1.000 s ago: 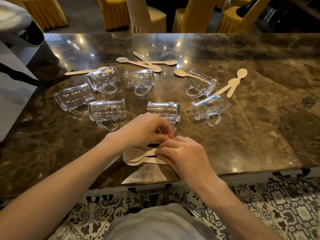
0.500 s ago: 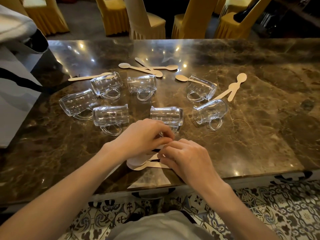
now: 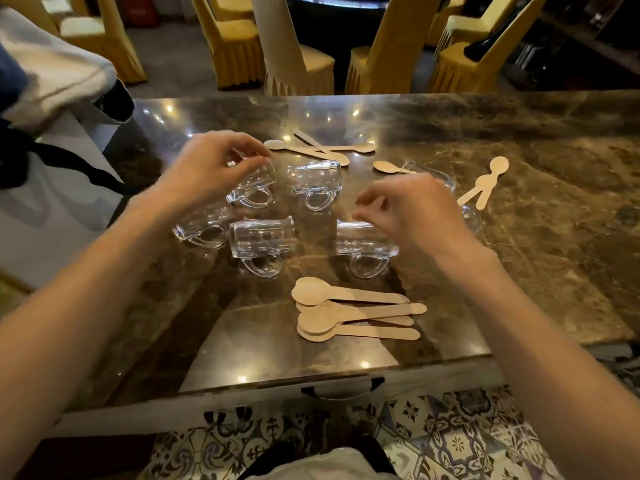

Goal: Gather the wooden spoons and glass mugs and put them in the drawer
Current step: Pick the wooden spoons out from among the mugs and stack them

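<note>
A pile of wooden spoons (image 3: 353, 313) lies near the front edge of the marble table (image 3: 554, 271). Several glass mugs lie on their sides further back, among them one (image 3: 263, 237) left of centre and one (image 3: 313, 181) behind it. My left hand (image 3: 211, 168) hovers over a mug at the back left, fingers curled and apart, holding nothing. My right hand (image 3: 412, 209) hovers above a mug (image 3: 363, 247), fingers loosely spread, empty. More wooden spoons (image 3: 322, 150) lie crossed at the back, and another two (image 3: 485, 185) at the right. A drawer handle (image 3: 341, 389) shows under the table's front edge.
Yellow-covered chairs (image 3: 239, 39) stand behind the table. A white bag with black straps (image 3: 52, 188) stands at the left edge. Patterned floor tiles (image 3: 450, 441) show below. The right part of the tabletop holds nothing.
Both hands have let go of the spoon pile near the front edge and lifted away to the mugs: left hand to the back left, right hand to the right.
</note>
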Demonstrator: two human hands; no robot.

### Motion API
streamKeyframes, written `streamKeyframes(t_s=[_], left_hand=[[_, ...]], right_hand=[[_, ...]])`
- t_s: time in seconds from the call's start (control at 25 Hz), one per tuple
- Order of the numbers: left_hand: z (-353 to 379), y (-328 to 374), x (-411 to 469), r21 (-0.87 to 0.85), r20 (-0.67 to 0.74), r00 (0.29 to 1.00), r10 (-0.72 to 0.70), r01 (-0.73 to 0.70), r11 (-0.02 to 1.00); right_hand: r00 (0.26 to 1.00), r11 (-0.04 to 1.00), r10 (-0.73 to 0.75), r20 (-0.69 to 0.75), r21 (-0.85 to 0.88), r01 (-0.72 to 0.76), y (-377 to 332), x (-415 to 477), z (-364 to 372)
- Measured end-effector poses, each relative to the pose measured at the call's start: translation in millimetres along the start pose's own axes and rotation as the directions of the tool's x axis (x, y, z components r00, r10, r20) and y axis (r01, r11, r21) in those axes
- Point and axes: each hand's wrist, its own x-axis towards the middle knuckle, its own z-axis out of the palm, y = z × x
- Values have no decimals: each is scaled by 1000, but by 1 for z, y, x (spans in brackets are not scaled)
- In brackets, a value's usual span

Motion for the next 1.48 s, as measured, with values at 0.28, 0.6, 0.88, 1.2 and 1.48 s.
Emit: streamKeyframes(t_s=[0.28, 0.6, 0.88, 1.2, 1.48], left_hand=[[-3, -63, 46, 95, 35, 986, -163, 159, 983], [21, -105, 75, 156, 61, 929, -365, 352, 923], [19, -120, 87, 311, 37, 917, -396, 366, 877], [18, -129, 89, 299, 44, 922, -385, 356, 885], [10, -114, 85, 147, -15, 949, -316, 314, 938]], right_hand=[[998, 997, 69, 14, -46, -68, 13, 82, 5], [965, 969, 242, 102, 31, -246, 40, 158, 53], [916, 946, 324, 237, -93, -310, 62, 187, 81], [869, 905, 423, 256, -61, -422, 76, 198, 96], [951, 903, 302, -64, -301, -307, 75, 190, 82]])
